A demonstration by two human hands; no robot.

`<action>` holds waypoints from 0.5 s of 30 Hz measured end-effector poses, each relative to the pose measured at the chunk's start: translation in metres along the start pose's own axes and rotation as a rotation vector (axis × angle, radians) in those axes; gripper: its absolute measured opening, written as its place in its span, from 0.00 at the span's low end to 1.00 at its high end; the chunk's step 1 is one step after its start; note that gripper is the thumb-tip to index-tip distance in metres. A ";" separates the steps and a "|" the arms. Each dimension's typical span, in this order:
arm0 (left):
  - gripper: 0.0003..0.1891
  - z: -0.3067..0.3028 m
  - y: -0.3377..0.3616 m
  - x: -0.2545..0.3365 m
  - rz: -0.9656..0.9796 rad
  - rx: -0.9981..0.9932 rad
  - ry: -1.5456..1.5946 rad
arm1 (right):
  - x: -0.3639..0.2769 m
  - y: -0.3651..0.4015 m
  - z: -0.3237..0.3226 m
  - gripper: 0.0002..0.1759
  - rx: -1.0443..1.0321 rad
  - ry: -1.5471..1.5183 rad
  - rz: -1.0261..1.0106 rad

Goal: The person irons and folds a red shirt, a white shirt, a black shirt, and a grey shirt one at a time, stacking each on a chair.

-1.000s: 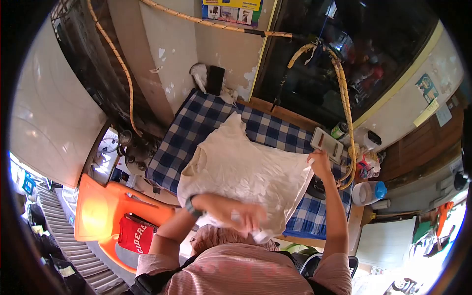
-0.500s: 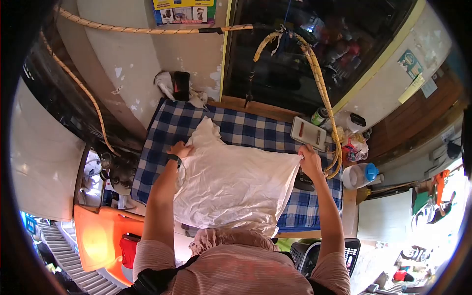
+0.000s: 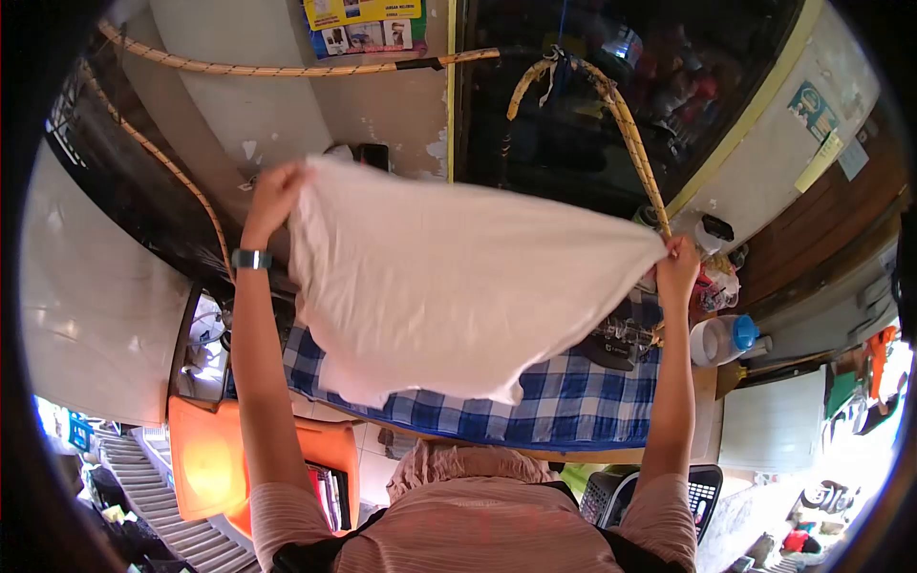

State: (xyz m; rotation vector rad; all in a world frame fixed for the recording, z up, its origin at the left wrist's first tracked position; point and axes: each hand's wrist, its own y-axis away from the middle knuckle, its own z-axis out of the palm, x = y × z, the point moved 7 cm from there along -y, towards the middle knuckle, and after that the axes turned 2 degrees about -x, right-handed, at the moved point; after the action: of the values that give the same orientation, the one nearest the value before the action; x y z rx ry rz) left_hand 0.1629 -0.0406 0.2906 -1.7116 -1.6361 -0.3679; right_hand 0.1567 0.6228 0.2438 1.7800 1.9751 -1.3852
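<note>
A pale, whitish cloth is stretched in the air between my hands, slightly blurred, over the blue-and-white checked table cover. My left hand is closed on its upper left corner, with a dark band on the wrist. Closed on the right corner, lower down, is my right hand. The cloth's bottom edge hangs loose and uneven, and it hides much of the table. Just left of my right forearm, a black device lies on the checked cover.
An orange chair stands at the lower left. A clear container with a blue lid is right of my right hand. A wrapped yellow hose arches down behind that hand. A black basket stands below the table at right.
Both hands have risen and moved apart, lifting the cloth off the table and spreading it in the air. More of the orange chair and the front of the checked cover now shows.
</note>
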 end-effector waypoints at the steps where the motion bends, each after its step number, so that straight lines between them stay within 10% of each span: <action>1: 0.14 -0.023 -0.003 0.037 -0.022 0.163 -0.099 | -0.018 -0.009 -0.005 0.09 0.041 -0.153 0.127; 7: 0.12 -0.083 0.044 0.117 0.333 0.682 0.386 | -0.091 -0.020 -0.045 0.09 0.248 -0.628 -0.124; 15: 0.08 0.002 0.158 -0.006 0.240 0.559 1.213 | -0.030 0.093 0.007 0.08 -0.245 -1.365 0.167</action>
State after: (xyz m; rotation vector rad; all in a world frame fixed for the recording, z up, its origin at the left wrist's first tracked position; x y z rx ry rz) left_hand 0.3121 -0.0326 0.2373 -0.8790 -0.5389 -0.5939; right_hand 0.2405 0.5853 0.2107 0.4847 1.0907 -1.5153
